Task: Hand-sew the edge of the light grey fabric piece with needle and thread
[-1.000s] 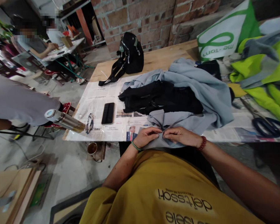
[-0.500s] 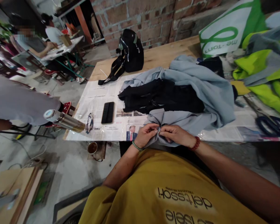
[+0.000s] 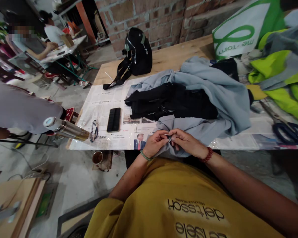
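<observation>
Grey fabric (image 3: 228, 99) spreads over the table and hangs past its near edge toward my lap. At that edge my left hand (image 3: 156, 142) pinches a fold of it between thumb and fingers. Close against it, my right hand (image 3: 187, 142) is closed at the same spot, fingertips nearly meeting the left ones. A small dark bit shows between the fingertips, too small to name. Black cloth (image 3: 173, 102) lies on the grey fabric just beyond my hands.
Newspaper covers the table (image 3: 188, 49). To the left are a phone (image 3: 113, 119), glasses (image 3: 94, 131) and a steel flask (image 3: 67, 128); behind, a black bag (image 3: 140, 53). Scissors (image 3: 285, 129), a green-white bag (image 3: 240, 33) and yellow-green clothing (image 3: 280, 69) lie right. A person (image 3: 22, 105) sits left.
My right hand has rolled slightly, its fingertips lifting a little at the pinched spot. My left hand stays on the fabric. The whole view has shifted slightly.
</observation>
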Demonstrator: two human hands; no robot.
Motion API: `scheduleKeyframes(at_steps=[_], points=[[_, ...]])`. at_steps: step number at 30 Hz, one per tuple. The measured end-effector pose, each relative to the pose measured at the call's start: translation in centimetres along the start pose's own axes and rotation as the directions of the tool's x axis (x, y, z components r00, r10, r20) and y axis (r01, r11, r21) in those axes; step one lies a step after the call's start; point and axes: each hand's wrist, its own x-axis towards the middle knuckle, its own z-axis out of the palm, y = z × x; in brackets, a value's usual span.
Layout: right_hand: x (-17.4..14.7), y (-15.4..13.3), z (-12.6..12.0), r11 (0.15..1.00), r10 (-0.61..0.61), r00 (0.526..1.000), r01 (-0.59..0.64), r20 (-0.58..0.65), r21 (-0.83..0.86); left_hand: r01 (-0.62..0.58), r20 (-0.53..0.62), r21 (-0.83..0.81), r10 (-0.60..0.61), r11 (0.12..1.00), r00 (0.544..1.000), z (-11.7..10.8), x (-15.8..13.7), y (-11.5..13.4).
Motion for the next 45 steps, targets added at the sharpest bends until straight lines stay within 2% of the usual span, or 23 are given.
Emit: scheduleKeyframes(at_steps=[8,14,21,24,28,33,36,45], points=[[0.2,0.1,0.4,0.999,-0.004,0.999,0.002,0.049,0.038,0.026,0.014,-0.027,-0.026,0.999,1.000,-0.1,0.0,0.0],[0.1,0.4,0.3,0.998,-0.019,0.998,0.015,0.067,0.066,0.021,-0.012,0.014,-0.021,1.000,1.000,0.2,0.1,0.3],[0.0,1.3,-0.5,0.991,-0.008,1.000,0.009,-0.012,0.133,-0.002,0.097,0.093,-0.007,0.996,0.995,-0.2,-0.1,0.8],[0.0,1.7,-0.6,0.996,-0.010,1.000,0.010,-0.001,0.087,-0.008,0.149,0.142,-0.013,0.990,0.989,-0.3,0.0,0.8],[-0.1,1.9,-0.5,0.999,-0.037,0.999,0.037,-0.002,-0.007,0.034,0.149,0.189,-0.063,0.981,0.987,0.0,0.2,1.0],[-0.6,1.4,-0.5,0.998,-0.058,0.998,0.057,-0.040,-0.025,-0.073,0.175,0.304,0.020,0.950,0.984,0.1,0.3,1.5],[-0.7,1.2,-0.7,0.998,-0.056,0.997,0.054,-0.043,-0.038,-0.105,0.207,0.369,0.028,0.923,0.978,0.1,0.4,1.7],[-0.7,2.1,-0.8,0.997,-0.066,0.995,0.069,-0.080,0.031,-0.069,0.142,0.404,0.012,0.912,0.990,0.6,0.1,1.5]])
